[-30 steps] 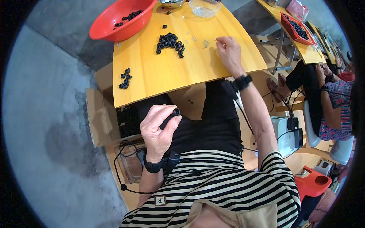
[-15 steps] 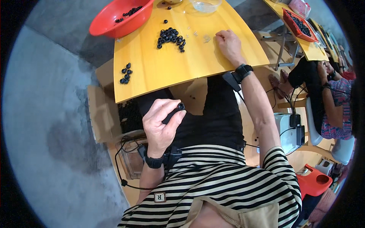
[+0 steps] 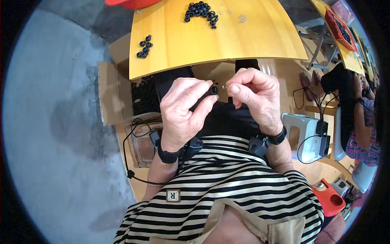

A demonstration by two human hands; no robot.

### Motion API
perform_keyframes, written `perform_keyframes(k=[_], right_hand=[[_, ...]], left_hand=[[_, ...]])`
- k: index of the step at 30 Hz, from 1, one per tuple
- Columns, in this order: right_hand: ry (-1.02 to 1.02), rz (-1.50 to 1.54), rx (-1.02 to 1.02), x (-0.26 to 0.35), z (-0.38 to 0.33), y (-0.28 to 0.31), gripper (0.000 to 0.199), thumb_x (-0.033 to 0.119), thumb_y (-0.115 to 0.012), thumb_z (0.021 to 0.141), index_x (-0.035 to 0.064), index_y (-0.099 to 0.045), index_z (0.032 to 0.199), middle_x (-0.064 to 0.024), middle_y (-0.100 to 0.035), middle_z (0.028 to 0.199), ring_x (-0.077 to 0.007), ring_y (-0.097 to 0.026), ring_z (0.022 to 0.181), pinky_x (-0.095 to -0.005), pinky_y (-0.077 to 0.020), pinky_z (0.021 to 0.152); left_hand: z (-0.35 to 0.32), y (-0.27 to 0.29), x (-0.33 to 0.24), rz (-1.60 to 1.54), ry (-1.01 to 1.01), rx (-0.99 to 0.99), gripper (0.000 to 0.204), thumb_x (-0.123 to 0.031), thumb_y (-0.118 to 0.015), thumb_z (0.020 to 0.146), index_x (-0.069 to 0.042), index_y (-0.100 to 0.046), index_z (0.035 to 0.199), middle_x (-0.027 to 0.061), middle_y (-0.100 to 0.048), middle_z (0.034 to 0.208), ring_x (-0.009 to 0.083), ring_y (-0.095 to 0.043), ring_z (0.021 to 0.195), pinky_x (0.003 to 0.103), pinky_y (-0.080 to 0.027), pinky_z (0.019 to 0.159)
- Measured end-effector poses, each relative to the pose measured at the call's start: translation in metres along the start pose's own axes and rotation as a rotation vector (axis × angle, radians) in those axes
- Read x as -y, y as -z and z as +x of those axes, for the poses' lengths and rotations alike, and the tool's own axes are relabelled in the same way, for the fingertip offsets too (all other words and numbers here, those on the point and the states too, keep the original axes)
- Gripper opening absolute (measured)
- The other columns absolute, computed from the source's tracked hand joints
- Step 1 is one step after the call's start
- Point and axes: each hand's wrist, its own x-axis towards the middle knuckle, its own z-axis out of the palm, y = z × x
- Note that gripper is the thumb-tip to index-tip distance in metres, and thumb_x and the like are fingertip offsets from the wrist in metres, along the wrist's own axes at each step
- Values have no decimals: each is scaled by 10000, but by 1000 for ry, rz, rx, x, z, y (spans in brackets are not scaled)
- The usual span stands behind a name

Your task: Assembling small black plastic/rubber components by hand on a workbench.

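My left hand (image 3: 183, 112) pinches a small black round plastic part (image 3: 213, 90) with a hole in its end, between thumb and forefinger. Facing it, my right hand (image 3: 258, 95) holds a tiny shiny clear or metallic piece (image 3: 224, 87) at its fingertips, a small gap away from the black part. Both hands are in front of the yellow table's near edge, above my lap. On the table (image 3: 243, 44) lie a pile of similar black parts (image 3: 200, 9) and a smaller cluster (image 3: 145, 47) at the left. Several tiny clear pieces (image 3: 242, 18) lie right of the pile.
A red basin (image 3: 132, 3) stands at the table's far left. Below, an open cardboard box (image 3: 109, 93) holds many black parts. Cables (image 3: 131, 162) hang beside my left arm. At right are a white plastic stool (image 3: 302, 136), a co-worker's arm (image 3: 357, 118) and a red tray (image 3: 339, 30).
My right hand has left the tabletop and come back over my lap with a tiny piece. The left hand has shifted slightly right and up with the black part. The view has tilted down.
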Motion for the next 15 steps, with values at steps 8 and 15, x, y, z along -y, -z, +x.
perform_keyframes(k=[8, 15], right_hand=[[148, -259, 52, -7, -2, -5, 103, 111, -738, 842, 25, -683, 848, 8, -649, 752, -23, -551, 655, -187, -448, 576], [68, -111, 47, -12, 0, -6, 87, 71, -740, 833, 25, -667, 844, 18, -648, 759, -19, -557, 666, -175, -459, 593]], left_hand=[[0, -3, -4, 191, -144, -14, 315, 45, -758, 653, 13, -690, 958, 123, -662, 882, 268, -636, 808, 340, -516, 712], [1, -4, -5, 252, -188, -14, 306, 38, -761, 652, 8, -690, 948, 112, -653, 861, 279, -634, 800, 352, -513, 706]])
